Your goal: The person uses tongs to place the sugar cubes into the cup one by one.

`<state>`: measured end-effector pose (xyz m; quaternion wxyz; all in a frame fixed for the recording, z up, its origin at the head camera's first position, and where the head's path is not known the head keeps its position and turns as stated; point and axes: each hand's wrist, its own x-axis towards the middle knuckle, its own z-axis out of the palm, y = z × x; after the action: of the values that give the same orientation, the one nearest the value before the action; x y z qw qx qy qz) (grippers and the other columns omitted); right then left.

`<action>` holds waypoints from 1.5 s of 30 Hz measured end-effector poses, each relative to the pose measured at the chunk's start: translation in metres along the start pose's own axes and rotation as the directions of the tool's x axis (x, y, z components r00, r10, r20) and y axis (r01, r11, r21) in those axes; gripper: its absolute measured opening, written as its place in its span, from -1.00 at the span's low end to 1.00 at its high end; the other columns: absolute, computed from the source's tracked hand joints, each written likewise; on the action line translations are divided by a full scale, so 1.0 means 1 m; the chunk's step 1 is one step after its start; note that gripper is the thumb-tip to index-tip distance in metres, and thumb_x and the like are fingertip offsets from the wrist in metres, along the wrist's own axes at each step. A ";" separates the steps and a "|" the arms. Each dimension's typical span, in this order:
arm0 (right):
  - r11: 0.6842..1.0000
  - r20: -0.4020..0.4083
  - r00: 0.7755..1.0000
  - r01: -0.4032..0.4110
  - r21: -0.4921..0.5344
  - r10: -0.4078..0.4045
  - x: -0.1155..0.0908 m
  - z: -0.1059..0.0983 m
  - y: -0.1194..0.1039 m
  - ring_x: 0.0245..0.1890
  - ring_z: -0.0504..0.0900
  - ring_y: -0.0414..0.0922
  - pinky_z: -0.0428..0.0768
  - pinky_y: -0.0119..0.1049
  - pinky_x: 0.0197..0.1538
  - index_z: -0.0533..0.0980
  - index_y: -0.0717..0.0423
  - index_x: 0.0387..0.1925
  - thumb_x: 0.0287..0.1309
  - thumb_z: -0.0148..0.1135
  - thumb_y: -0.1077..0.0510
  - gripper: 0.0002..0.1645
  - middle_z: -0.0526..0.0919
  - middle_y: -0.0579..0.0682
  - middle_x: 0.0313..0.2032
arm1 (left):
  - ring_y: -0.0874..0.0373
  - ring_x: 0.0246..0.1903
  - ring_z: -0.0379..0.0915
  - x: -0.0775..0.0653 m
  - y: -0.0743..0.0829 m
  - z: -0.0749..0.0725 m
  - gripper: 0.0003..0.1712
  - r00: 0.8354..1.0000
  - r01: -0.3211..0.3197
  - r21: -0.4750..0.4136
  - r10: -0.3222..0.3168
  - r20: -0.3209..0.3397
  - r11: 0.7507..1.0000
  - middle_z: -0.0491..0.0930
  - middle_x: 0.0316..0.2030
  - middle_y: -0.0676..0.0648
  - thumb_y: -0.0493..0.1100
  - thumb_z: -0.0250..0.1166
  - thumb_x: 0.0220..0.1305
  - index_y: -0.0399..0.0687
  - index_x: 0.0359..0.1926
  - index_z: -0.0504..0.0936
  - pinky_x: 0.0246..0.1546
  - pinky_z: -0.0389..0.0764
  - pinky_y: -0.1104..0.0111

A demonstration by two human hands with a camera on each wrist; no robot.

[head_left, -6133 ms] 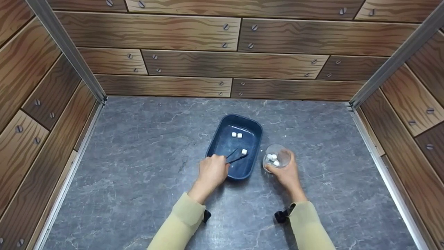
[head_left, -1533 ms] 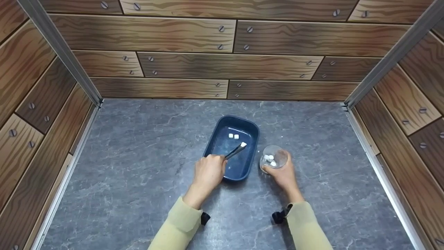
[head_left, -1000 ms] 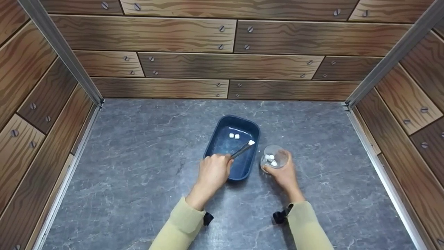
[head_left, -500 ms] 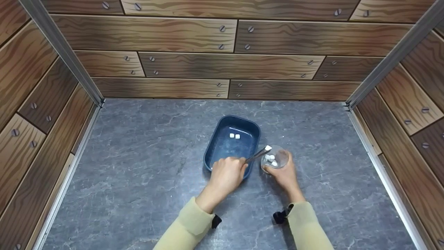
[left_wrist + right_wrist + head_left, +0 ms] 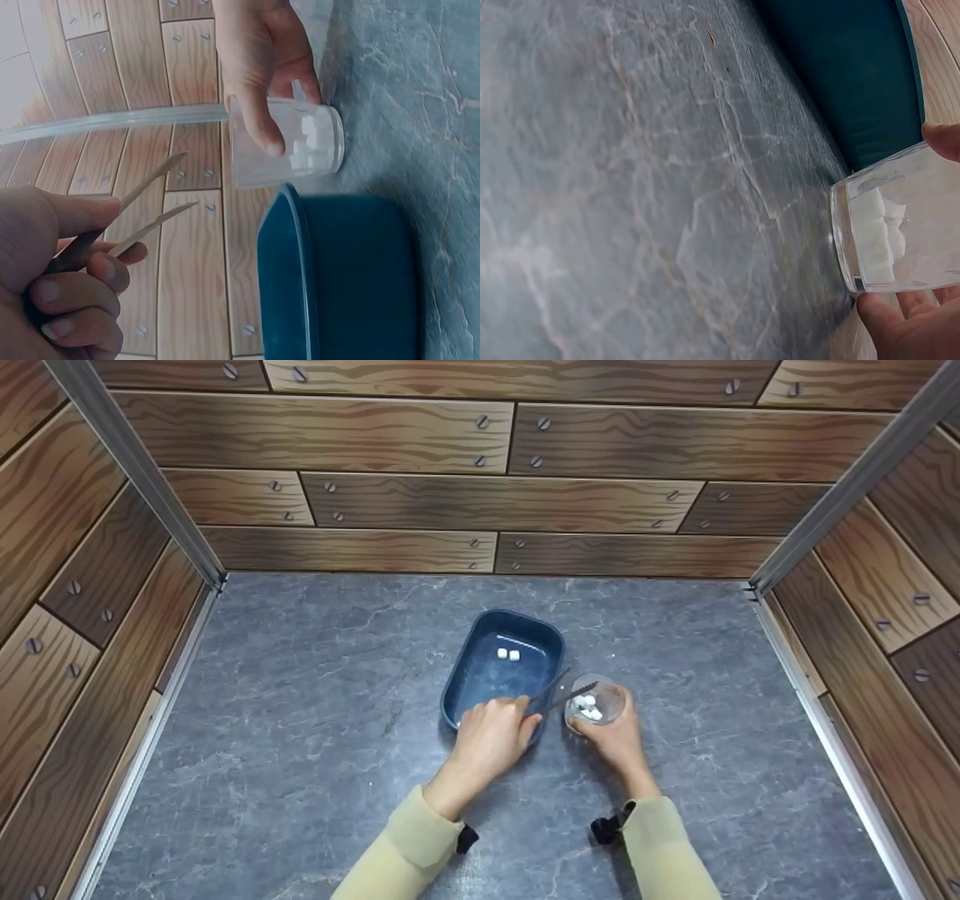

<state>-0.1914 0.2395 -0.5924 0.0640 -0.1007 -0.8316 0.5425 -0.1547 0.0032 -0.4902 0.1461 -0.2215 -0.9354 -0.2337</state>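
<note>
My left hand (image 5: 491, 739) grips a pair of dark tongs (image 5: 154, 180) with serrated tips. The tongs' arms stand apart with nothing between them, and one tip overlaps the glass's mouth in the head view. My right hand (image 5: 619, 735) holds a clear glass (image 5: 255, 146) around its side, upright on the grey surface. Several white cubes (image 5: 874, 232) lie at the bottom of the glass. Left of it stands a dark blue rectangular tub (image 5: 469, 675), partly behind my left hand. Two white cubes (image 5: 508, 655) sit side by side toward its far end.
The grey marbled surface (image 5: 315, 697) spreads around the tub and glass. Wood-patterned panels (image 5: 420, 499) with metal corner posts enclose it at the back and both sides. A tiny white crumb (image 5: 562, 687) lies between tub and glass.
My left hand has moved the tongs right, from the tub to the glass, with a white cube. The tongs have opened and the cube has dropped into the glass. My right hand stays put.
</note>
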 end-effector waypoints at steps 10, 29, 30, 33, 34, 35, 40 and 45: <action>1.000 -0.002 1.000 -0.002 -0.009 0.002 0.001 0.000 0.000 0.28 0.30 0.19 0.18 0.00 0.34 0.14 0.29 0.34 -0.26 0.62 0.22 0.15 0.32 0.35 0.27 | -0.02 -0.58 0.60 -0.006 -0.026 -0.001 -0.71 0.995 0.102 -0.001 -0.102 0.020 0.995 0.67 -0.47 -0.05 0.02 0.30 0.32 -0.13 -0.23 0.69 -0.65 0.53 0.17; 1.000 0.001 1.000 -0.010 -0.013 0.010 0.000 0.000 0.001 0.29 0.28 0.21 0.16 0.02 0.35 0.08 0.32 0.38 -0.24 0.60 0.23 0.19 0.30 0.40 0.27 | -0.14 -0.58 0.58 -0.007 -0.064 0.017 -0.78 0.971 0.233 0.117 -0.237 0.018 0.965 0.60 -0.52 -0.13 -0.11 0.32 0.29 -0.21 -0.30 0.66 -0.63 0.55 0.06; 1.000 0.001 1.000 -0.007 -0.013 0.007 0.000 0.000 0.000 0.29 0.29 0.21 0.16 0.02 0.35 0.08 0.32 0.37 -0.24 0.60 0.23 0.19 0.30 0.39 0.27 | -0.15 -0.58 0.58 -0.006 -0.065 0.018 -0.79 0.970 0.237 0.125 -0.242 0.022 0.963 0.60 -0.51 -0.13 -0.12 0.32 0.29 -0.22 -0.29 0.66 -0.63 0.55 0.05; 1.000 -0.002 1.000 0.000 -0.006 0.000 0.001 0.000 0.001 0.29 0.28 0.19 0.16 0.00 0.36 0.10 0.31 0.36 -0.25 0.60 0.23 0.17 0.30 0.37 0.28 | -0.17 -0.55 0.59 -0.003 -0.066 0.020 -0.78 0.966 0.251 0.145 -0.258 0.032 0.957 0.62 -0.49 -0.16 -0.13 0.31 0.29 -0.25 -0.29 0.66 -0.60 0.56 0.03; 1.000 -0.002 1.000 0.001 -0.005 -0.001 0.001 0.000 0.001 0.29 0.28 0.19 0.16 -0.01 0.36 0.11 0.31 0.36 -0.25 0.60 0.23 0.16 0.30 0.36 0.28 | -0.18 -0.55 0.59 -0.002 -0.066 0.021 -0.78 0.965 0.253 0.150 -0.261 0.035 0.956 0.62 -0.48 -0.16 -0.13 0.30 0.29 -0.26 -0.28 0.66 -0.60 0.57 0.02; 1.000 -0.003 1.000 0.003 -0.006 -0.003 0.001 0.000 0.001 0.29 0.29 0.19 0.16 -0.01 0.36 0.11 0.31 0.36 -0.25 0.60 0.23 0.16 0.31 0.36 0.28 | -0.18 -0.54 0.60 -0.001 -0.067 0.021 -0.77 0.964 0.256 0.155 -0.264 0.037 0.954 0.62 -0.48 -0.17 -0.13 0.30 0.30 -0.25 -0.29 0.66 -0.59 0.57 0.01; 1.000 -0.005 1.000 0.008 0.002 -0.008 0.001 0.000 0.001 0.29 0.29 0.18 0.16 -0.03 0.35 0.12 0.31 0.35 -0.25 0.60 0.25 0.15 0.31 0.35 0.27 | -0.18 -0.55 0.60 0.004 -0.069 0.023 -0.77 0.966 0.243 0.176 -0.254 0.042 0.954 0.62 -0.51 -0.18 -0.13 0.30 0.29 -0.24 -0.35 0.65 -0.62 0.56 0.01; 1.000 0.004 1.000 0.005 0.006 -0.005 0.001 0.000 0.001 0.29 0.29 0.17 0.16 -0.04 0.35 0.10 0.32 0.36 -0.25 0.60 0.24 0.17 0.31 0.35 0.28 | -0.16 -0.57 0.60 0.009 -0.070 0.025 -0.77 0.969 0.227 0.195 -0.240 0.048 0.954 0.63 -0.52 -0.17 -0.14 0.29 0.30 -0.22 -0.40 0.66 -0.63 0.55 0.02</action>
<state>-0.1923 0.2401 -0.5929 0.0639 -0.0975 -0.8302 0.5451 -0.2008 -0.0368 -0.5342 0.1043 -0.1027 -0.9775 -0.1517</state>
